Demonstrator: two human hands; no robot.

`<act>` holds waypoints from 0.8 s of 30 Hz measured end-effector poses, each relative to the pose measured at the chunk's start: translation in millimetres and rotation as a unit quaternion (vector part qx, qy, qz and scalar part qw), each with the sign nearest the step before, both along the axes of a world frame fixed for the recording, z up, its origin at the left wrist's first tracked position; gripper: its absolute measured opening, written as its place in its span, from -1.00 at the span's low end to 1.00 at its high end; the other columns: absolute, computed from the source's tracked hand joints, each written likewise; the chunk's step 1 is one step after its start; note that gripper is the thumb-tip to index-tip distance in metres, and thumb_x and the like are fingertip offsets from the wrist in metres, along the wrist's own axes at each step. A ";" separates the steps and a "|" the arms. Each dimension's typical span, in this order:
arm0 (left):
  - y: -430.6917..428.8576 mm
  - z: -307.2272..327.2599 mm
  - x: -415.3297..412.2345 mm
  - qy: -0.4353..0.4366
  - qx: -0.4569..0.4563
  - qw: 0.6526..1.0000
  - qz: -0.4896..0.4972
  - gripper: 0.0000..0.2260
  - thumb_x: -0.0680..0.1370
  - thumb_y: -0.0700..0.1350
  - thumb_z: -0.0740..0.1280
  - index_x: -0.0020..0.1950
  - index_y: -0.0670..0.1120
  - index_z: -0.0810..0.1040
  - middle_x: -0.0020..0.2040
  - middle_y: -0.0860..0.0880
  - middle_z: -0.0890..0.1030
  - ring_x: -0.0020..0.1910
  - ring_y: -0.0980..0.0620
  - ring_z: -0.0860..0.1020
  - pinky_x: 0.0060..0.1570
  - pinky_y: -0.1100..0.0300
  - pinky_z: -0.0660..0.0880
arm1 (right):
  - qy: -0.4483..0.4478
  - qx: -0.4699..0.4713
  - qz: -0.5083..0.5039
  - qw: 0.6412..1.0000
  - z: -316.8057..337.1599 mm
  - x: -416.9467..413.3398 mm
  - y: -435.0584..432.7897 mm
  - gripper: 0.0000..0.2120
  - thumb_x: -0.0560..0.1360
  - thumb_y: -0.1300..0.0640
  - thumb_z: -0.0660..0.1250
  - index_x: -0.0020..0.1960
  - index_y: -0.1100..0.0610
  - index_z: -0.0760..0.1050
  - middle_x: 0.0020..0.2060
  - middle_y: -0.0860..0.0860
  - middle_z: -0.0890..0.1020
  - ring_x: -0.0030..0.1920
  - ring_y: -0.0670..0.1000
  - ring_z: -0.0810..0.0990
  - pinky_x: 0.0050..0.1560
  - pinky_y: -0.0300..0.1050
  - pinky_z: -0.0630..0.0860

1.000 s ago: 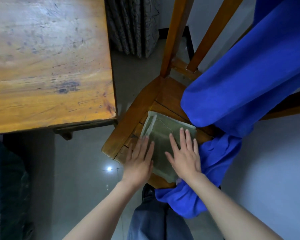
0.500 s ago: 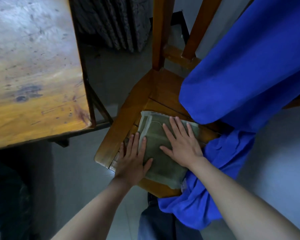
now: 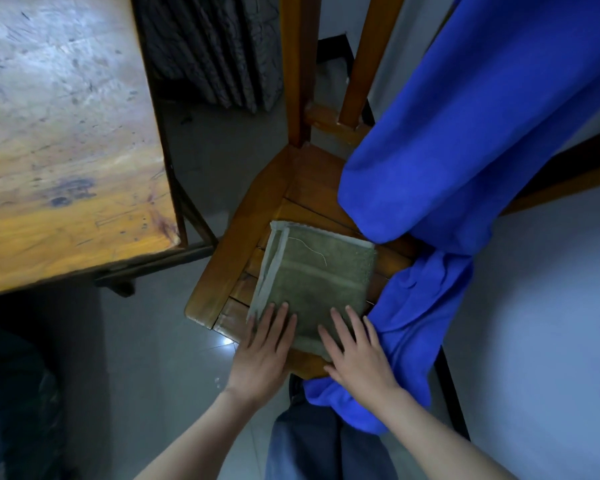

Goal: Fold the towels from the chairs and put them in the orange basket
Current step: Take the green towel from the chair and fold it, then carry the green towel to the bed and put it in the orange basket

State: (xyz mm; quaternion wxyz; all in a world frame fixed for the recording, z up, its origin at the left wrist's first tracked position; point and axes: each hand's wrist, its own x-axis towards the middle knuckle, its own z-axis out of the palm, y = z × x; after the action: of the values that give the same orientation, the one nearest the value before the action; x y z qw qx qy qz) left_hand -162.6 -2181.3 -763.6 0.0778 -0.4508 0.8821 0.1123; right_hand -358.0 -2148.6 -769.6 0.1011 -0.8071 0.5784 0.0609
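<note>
A folded olive-green towel (image 3: pixel 314 275) lies flat on the seat of a wooden chair (image 3: pixel 236 251). My left hand (image 3: pixel 264 351) rests palm-down on the towel's near left corner, fingers spread. My right hand (image 3: pixel 355 355) presses flat on its near right corner. A large blue towel (image 3: pixel 465 133) hangs over the chair back and spills down past the seat's right side. The orange basket is not in view.
A worn wooden table (image 3: pixel 59 133) stands at the left, its corner close to the chair. A dark patterned curtain (image 3: pixel 215 50) hangs behind. Grey tiled floor lies between table and chair. My jeans-clad leg (image 3: pixel 326 445) is under the seat's front edge.
Both hands have slid back along the green towel from its middle to its near edge. The camera view has shifted slightly.
</note>
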 end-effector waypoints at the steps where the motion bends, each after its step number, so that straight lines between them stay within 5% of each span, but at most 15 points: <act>1: -1.3 -3.7 0.3 0.001 -0.010 1.000 0.005 -0.36 0.34 -0.08 0.41 0.36 -0.16 0.28 0.34 -0.22 0.43 0.36 -0.17 0.25 0.47 -0.04 -0.13 | -0.001 -0.019 -0.006 1.000 -3.3 0.9 -1.2 -0.34 0.18 0.06 0.54 0.21 0.11 0.39 0.17 0.19 0.58 0.23 0.27 0.35 0.12 0.23 0.49; 5: -14.1 -9.5 -0.9 0.015 -0.040 0.999 -0.007 -0.17 0.13 -0.23 0.58 0.34 -0.13 0.31 0.33 -0.20 0.37 0.29 -0.18 0.31 0.29 -0.17 0.33 | -0.025 -0.114 0.003 0.993 -10.7 5.5 -9.7 -0.74 0.41 0.27 0.16 0.09 0.12 0.37 0.02 0.21 0.64 0.08 0.30 0.55 0.07 0.17 0.54; 10: -26.3 -13.0 6.6 0.043 -0.092 0.994 -0.046 -0.52 0.37 -0.20 0.33 0.28 -0.11 0.37 0.22 -0.21 0.53 0.20 -0.19 0.39 0.00 -0.13 0.55 | -0.039 -0.147 0.013 0.988 -9.0 4.8 -14.3 -0.81 0.42 0.28 0.14 0.02 0.13 0.37 -0.06 0.21 0.66 -0.05 0.25 0.65 -0.04 0.11 0.59; 13: -31.4 -5.6 9.0 0.046 -0.066 0.995 -0.056 -0.49 0.31 -0.20 0.39 0.24 -0.12 0.38 0.15 -0.20 0.60 0.13 -0.22 0.51 -0.11 -0.06 0.60 | -0.077 -0.145 0.032 0.986 2.2 -2.3 -21.2 -0.78 0.34 0.27 0.29 -0.02 0.15 0.43 -0.10 0.19 0.67 -0.09 0.23 0.65 -0.09 0.06 0.62; 17: -36.5 12.2 2.8 0.074 -0.046 0.993 -0.075 -0.41 0.20 -0.22 0.47 0.20 -0.12 0.38 0.04 -0.19 0.65 -0.03 -0.18 0.64 -0.25 0.06 0.61 | -0.102 -0.134 0.043 0.985 23.2 -22.1 -28.3 -0.49 0.07 0.24 0.53 -0.04 0.17 0.42 -0.12 0.18 0.65 -0.06 0.21 0.63 -0.08 0.04 0.59; 21: -37.3 53.4 -12.6 0.086 -0.077 0.990 -0.080 -0.59 0.34 -0.17 0.32 0.18 -0.14 0.38 0.00 -0.18 0.65 -0.11 -0.14 0.65 -0.29 0.11 0.59 | -0.108 -0.219 0.055 0.968 64.9 -38.7 -34.5 -0.87 0.38 0.29 0.23 -0.08 0.17 0.43 -0.16 0.14 0.65 -0.01 0.14 0.45 -0.11 -0.05 0.59; 24: -37.7 96.0 -26.6 0.084 -0.092 0.990 -0.063 -0.61 0.34 -0.15 0.26 0.16 -0.13 0.37 -0.02 -0.14 0.65 -0.12 -0.11 0.64 -0.23 0.14 0.57 | -0.099 -0.250 0.059 0.962 109.7 -49.4 -39.9 -0.82 0.40 0.31 0.16 -0.18 0.18 0.54 -0.21 0.13 0.64 -0.07 0.12 0.45 -0.20 -0.09 0.57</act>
State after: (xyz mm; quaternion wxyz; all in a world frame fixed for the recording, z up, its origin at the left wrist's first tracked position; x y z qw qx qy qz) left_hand -189.2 -2219.0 -667.6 -0.0316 -0.3882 0.9189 0.0635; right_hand -407.4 -2188.5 -659.9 -0.0507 -0.8413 0.5141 -0.1594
